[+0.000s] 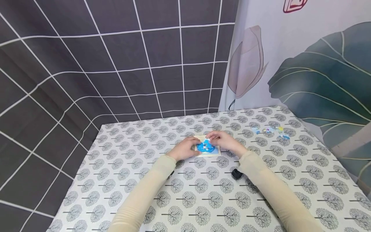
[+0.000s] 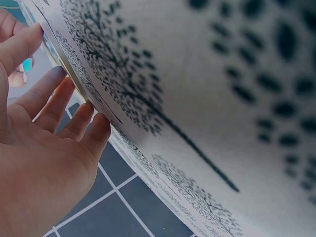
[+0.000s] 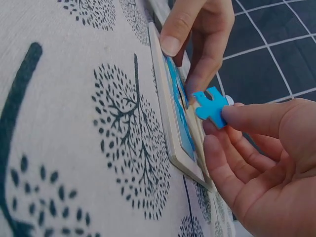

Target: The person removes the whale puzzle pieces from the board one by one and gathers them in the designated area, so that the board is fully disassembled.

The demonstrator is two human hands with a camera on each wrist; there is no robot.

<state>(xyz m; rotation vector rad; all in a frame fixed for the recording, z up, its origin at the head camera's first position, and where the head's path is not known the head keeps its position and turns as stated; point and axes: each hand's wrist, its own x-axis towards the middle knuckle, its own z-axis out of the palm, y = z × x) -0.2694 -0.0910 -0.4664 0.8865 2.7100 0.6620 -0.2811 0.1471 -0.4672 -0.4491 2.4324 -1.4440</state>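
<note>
My right hand point(image 3: 269, 158) pinches a blue jigsaw piece point(image 3: 212, 107) between thumb and fingers, just above a puzzle board with a pale frame point(image 3: 183, 165). In the head view the board point(image 1: 214, 154) lies on the table between both hands, with blue puzzle picture areas point(image 1: 204, 148) inside its frame. The right hand point(image 1: 222, 140) is over its far right part. At the left side, my left hand point(image 1: 185, 149) rests its thumb and fingers on the board, spread apart; the left wrist view shows the fairly straight fingers of this hand point(image 2: 54, 143) against the board's edge.
Several loose jigsaw pieces point(image 1: 269, 130), one with a yellow sun point(image 1: 280, 129), lie at the back right of the table. A tree-patterned cloth point(image 1: 208, 193) covers the table. A dark gridded curtain point(image 1: 162, 64) hangs behind it. One black object point(image 1: 236, 174) shows beneath the right wrist.
</note>
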